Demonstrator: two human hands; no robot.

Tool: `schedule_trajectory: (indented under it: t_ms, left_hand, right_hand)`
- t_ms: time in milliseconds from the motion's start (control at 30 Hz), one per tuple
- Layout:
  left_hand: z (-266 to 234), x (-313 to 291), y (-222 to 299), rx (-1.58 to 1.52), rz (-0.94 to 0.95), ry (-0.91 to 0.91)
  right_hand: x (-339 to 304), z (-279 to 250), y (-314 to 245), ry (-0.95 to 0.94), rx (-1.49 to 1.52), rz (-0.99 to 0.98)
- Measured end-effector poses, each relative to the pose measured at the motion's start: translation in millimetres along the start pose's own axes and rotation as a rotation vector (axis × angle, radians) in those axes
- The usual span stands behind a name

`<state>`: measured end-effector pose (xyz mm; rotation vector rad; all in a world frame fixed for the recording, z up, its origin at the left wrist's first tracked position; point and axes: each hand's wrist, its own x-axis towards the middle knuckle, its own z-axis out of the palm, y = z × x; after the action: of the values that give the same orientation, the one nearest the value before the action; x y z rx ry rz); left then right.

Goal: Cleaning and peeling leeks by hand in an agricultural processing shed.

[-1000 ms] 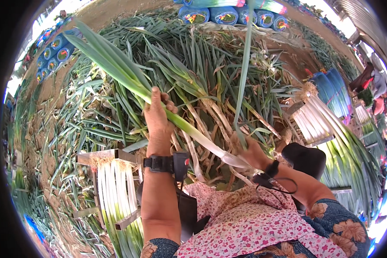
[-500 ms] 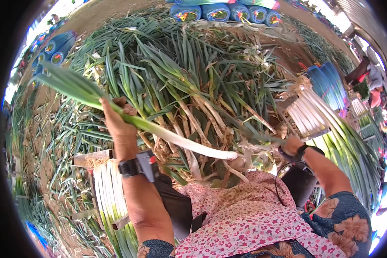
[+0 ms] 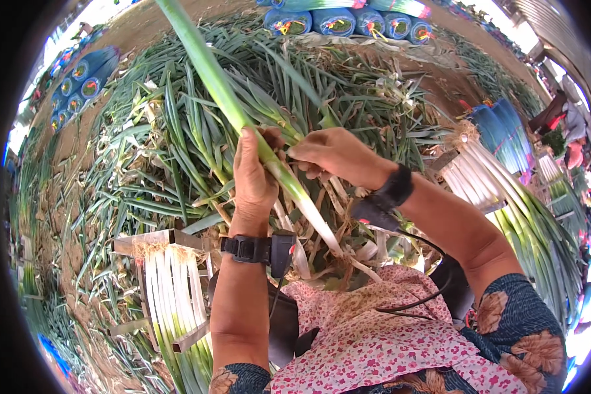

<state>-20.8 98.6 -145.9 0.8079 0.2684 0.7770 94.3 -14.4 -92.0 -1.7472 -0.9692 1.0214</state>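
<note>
My left hand point(image 3: 255, 172) is wrapped round the stalk of a long green onion point(image 3: 285, 177), in front of my chest. Its green leaves rise to the upper left, and its white root end slants down toward my apron. Close beside it, my right hand point(image 3: 340, 156) is closed in a pinch at the stalk's right side. What its fingertips grip is hidden. Beneath both hands lies a large heap of untrimmed green onions point(image 3: 197, 141), with dry, brownish outer leaves and roots toward me.
At my left, a metal rack point(image 3: 159, 241) holds cleaned white onion stalks point(image 3: 174, 282). Another bundle of cleaned onions point(image 3: 499, 174) rests on a stand at the right. Blue-wrapped bundles point(image 3: 335, 23) lie at the back, more blue bundles point(image 3: 88, 72) at the far left.
The onion in my left hand has swung from lying nearly level to steeply tilted, leaves up. My right hand has come from the far right to the stalk, beside my left hand.
</note>
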Motion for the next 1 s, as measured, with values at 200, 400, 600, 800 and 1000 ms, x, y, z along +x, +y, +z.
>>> schedule_trajectory:
  t_ms: [200,400,600,800,1000]
  left_hand:
    - [-6,-5,-3,0.004,0.005,-0.056]
    - [-8,-5,-7,0.007,-0.001,-0.079]
    - [-5,-4,-4,0.006,0.023,-0.088]
    - [-10,-2,-8,0.050,-0.002,-0.005]
    - [-6,0,-14,0.076,0.001,0.056]
  right_hand:
    - [19,18,-10,-0.081,0.084,0.049]
    - [28,19,-6,-0.060,-0.165,-0.071]
    - [33,4,37,0.126,-0.606,-0.058]
    - [-5,32,20,0.202,-0.335,-0.283]
    - [-2,32,6,0.182,-0.708,-0.261]
